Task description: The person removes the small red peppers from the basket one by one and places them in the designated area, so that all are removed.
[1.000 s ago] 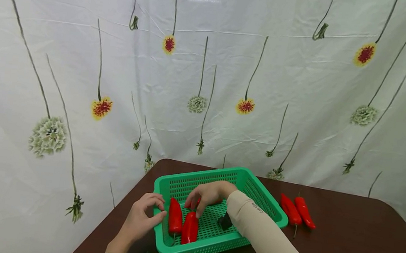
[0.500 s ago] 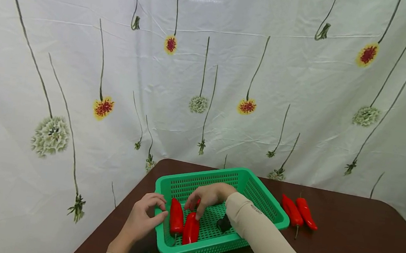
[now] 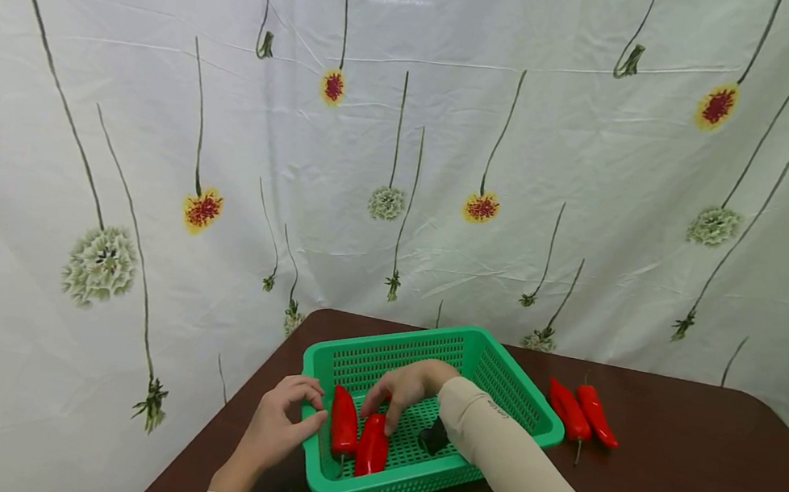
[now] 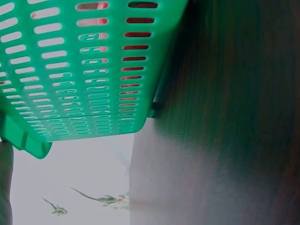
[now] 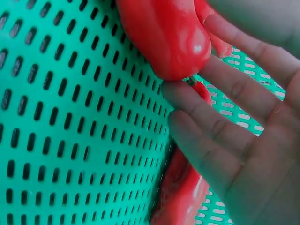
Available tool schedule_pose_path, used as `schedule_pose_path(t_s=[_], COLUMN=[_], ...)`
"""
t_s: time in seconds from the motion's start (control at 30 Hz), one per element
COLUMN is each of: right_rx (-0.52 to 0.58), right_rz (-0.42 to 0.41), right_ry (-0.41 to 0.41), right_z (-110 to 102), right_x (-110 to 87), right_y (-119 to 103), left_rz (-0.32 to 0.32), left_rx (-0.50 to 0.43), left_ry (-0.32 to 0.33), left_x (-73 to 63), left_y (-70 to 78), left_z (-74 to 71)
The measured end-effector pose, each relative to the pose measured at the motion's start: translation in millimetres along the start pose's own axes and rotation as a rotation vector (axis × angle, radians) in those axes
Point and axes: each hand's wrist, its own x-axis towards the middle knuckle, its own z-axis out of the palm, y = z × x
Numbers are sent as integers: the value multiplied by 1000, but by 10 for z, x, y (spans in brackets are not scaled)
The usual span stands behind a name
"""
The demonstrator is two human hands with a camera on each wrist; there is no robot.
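Observation:
My left hand (image 3: 280,420) curls its fingers and thumb over the left rim of the green plastic basket (image 3: 405,474); in the left wrist view only a sliver of a finger (image 4: 4,183) shows by the rim. Inside the basket, my right hand (image 3: 403,389) reaches down and holds the upper end of a red pepper (image 3: 372,446) between thumb and fingers. In the right wrist view its fingers lie against the rounded end of that pepper (image 5: 168,37). Another red pepper (image 3: 343,423) lies just left of it. A further pepper (image 5: 180,192) lies below the fingers.
Two red peppers (image 3: 569,410) (image 3: 597,416) lie on the dark brown table (image 3: 690,474), right of the basket. A white curtain with printed flowers (image 3: 448,163) hangs behind. A black wrist device (image 3: 433,437) sits under the right wrist, within the basket.
My right hand has shifted slightly forward and right, its thumb and fingers drawing in around the pepper's upper end. The left hand keeps its place on the rim.

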Motion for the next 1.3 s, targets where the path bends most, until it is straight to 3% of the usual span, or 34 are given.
schedule_pose_path(t_s=[0.27,0.5,0.97,1.3], right_rx=[8,73,56,81], right_rz=[82,90,87,83], right_ry=[-66,-82,-72,-115], right_z=[26,37,66,40], right_x=[-8,7,4,8], right_y=[-8,-4,-30,21], left_rz=[8,6,10,13], left_rx=[-13,-14,3,-13], left_ry=[-10,-4,-7,2], left_x=[-7,-10,-8,-13], left_y=[-16,2,5,7], left_z=[-12,-17,-15,-9])
